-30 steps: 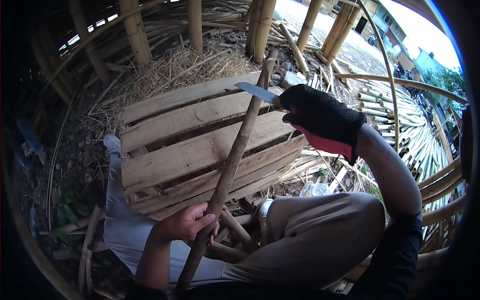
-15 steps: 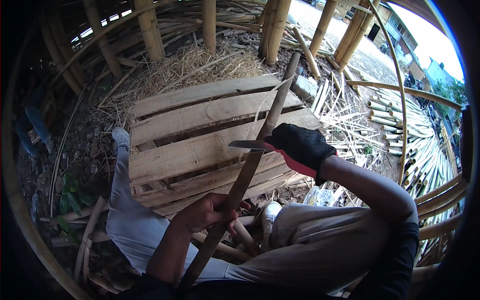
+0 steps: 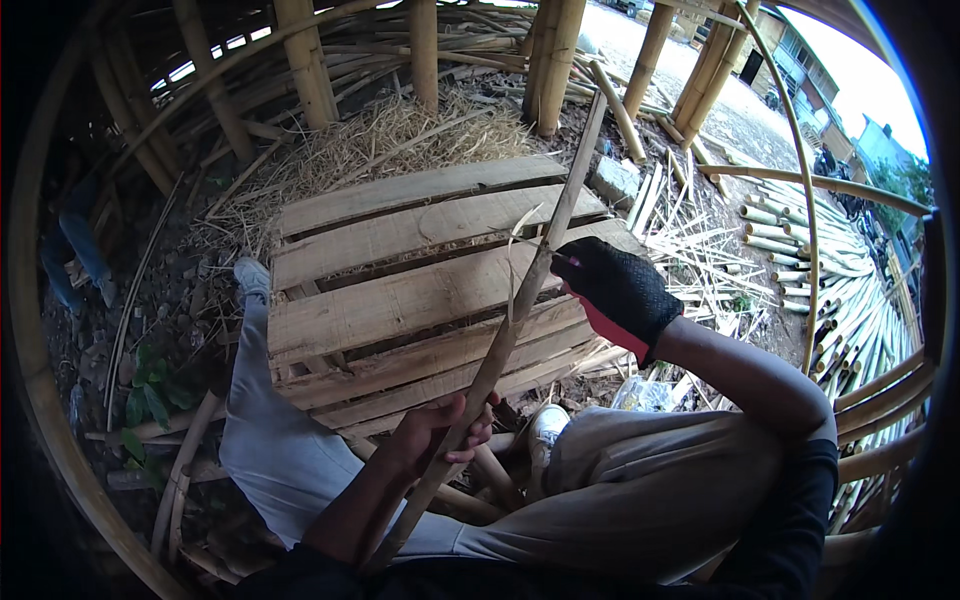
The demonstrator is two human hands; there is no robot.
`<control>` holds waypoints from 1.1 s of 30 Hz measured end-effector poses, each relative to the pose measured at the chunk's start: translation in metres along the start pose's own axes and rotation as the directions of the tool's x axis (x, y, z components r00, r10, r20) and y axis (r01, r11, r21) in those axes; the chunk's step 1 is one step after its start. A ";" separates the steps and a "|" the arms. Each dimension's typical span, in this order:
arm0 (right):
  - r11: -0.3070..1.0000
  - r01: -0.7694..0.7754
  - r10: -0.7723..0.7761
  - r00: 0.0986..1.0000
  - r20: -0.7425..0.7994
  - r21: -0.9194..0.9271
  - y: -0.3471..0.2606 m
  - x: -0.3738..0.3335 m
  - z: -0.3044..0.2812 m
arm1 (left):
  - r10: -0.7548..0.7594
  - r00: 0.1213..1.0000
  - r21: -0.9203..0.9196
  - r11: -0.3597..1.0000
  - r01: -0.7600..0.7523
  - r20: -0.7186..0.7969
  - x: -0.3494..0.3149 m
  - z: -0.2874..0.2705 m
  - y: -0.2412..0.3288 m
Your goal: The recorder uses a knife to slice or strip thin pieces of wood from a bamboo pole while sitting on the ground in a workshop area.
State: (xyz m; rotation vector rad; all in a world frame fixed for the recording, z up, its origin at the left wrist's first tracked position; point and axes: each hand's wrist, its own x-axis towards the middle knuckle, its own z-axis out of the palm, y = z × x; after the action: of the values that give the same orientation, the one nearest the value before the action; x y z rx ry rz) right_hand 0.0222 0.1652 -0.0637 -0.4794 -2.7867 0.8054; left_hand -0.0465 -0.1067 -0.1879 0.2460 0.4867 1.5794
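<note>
A long bamboo pole (image 3: 501, 350) slants from my lap up across a slatted wooden crate (image 3: 390, 290). My left hand (image 3: 428, 437), bare, is wrapped round its lower part. In a black and red glove, my right hand (image 3: 622, 298) is closed beside the upper part of the pole. It grips a knife (image 3: 538, 243), whose blade shows only as a thin dark line at the pole; its handle is mostly hidden in the glove. A thin pale shaving (image 3: 512, 268) curls off the pole near the blade.
Straw and shavings (image 3: 400, 140) heap behind the crate. Upright bamboo posts (image 3: 424, 60) stand beyond. Stacked bamboo poles (image 3: 850, 270) lie at the right, with a grey block (image 3: 615, 180) and split strips nearer. A bent pole (image 3: 806, 220) rises on the right.
The knife blade, seen broadside before, now appears nearly edge-on. The pole has turned to show a paler face, and its shaving curls differently. My right hand has moved slightly right.
</note>
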 end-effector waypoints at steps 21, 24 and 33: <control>0.768 0.045 0.247 0.899 -0.361 0.639 -0.048 0.041 -0.078 | 0.107 0.971 0.236 0.970 -0.056 -0.213 -0.013 0.007 0.007; 0.855 0.151 0.204 0.781 -0.590 0.495 0.002 0.088 -0.124 | 0.101 0.969 0.253 0.967 -0.042 -0.225 -0.016 0.006 0.007; 0.828 -0.521 -0.032 0.327 -0.944 -0.208 0.143 0.065 -0.233 | 0.129 0.967 0.255 0.964 -0.070 -0.220 -0.022 0.014 0.013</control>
State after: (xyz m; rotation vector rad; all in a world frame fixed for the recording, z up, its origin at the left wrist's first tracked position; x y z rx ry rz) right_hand 0.0627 0.4151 0.0587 -1.0822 -1.7195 -0.2319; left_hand -0.0504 -0.1259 -0.1665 0.2761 0.8703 1.6556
